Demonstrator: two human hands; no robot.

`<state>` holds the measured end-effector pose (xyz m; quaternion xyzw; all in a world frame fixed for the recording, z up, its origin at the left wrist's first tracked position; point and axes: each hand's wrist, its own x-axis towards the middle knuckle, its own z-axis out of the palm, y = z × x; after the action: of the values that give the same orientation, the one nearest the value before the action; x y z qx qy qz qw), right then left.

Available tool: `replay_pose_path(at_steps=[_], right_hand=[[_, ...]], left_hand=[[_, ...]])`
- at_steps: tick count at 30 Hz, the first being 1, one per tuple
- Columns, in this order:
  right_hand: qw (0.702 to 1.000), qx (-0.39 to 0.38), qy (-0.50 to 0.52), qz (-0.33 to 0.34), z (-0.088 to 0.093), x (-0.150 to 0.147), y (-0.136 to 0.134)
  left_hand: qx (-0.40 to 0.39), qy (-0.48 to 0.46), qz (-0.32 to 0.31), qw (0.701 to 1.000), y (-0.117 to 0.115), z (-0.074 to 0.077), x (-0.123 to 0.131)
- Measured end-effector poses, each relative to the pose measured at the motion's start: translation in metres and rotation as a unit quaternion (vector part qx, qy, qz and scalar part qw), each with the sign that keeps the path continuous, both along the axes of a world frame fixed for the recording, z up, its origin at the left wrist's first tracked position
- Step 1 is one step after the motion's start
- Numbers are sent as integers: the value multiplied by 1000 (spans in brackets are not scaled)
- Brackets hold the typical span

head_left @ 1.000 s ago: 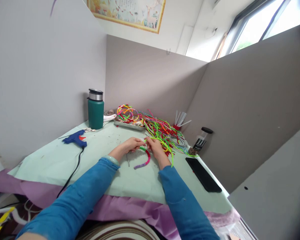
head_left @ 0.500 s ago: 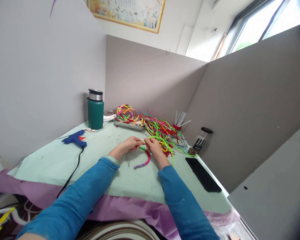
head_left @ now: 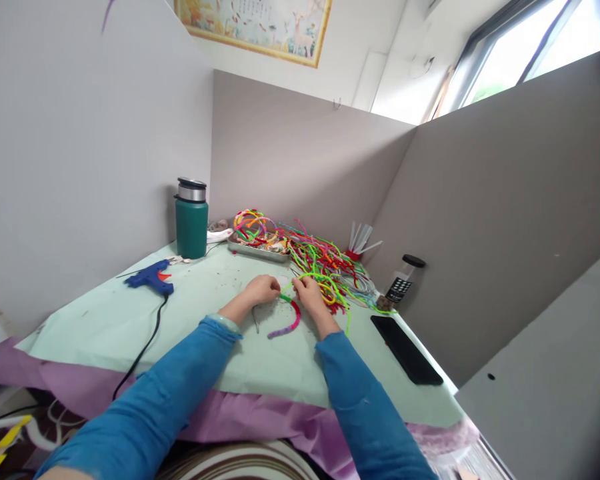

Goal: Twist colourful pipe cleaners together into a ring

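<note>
Strip [head_left: 297,313] | fuzzy, curved | green, red, pink, purple from upper end

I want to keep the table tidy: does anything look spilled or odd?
Yes: small dark specks are scattered on the pale cover between the left hand and the metal tray, looking like unswept debris.

Toward ten o'clock, bare desk [head_left: 216,275] is lying open to my hands [head_left: 264,289] up to the green bottle [head_left: 191,227]; the glue gun [head_left: 150,277] is blocking nine, the pipe-cleaner pile [head_left: 325,259] one.
</note>
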<state>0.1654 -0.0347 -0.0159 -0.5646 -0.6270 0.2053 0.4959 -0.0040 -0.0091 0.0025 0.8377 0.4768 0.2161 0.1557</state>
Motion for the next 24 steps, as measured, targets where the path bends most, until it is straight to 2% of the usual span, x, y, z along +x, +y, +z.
replay_pose_path(at_steps=[5, 10, 13, 17, 20, 24], right_hand=[[998, 23, -56, -13, 3, -4, -4], [996, 44, -81, -9, 1, -4, -2], [996, 55, -77, -4, 1, -3, -1], [996, 53, -72, 5, 0, -3, -1], [996, 47, -72, 11, 1, -4, -2], [997, 39, -62, 19, 2, -4, -4]], left_hand=[[20, 66, -6, 998, -2, -3, 1], [33, 4, -19, 999, -2, -4, 3], [-49, -79, -35, 995, -5, 0, 5], [-219, -207, -55, 952, -14, 7, 5], [-270, -222, -53, 935, -16, 9, 3], [-277, -199, -30, 939, -11, 5, 2]])
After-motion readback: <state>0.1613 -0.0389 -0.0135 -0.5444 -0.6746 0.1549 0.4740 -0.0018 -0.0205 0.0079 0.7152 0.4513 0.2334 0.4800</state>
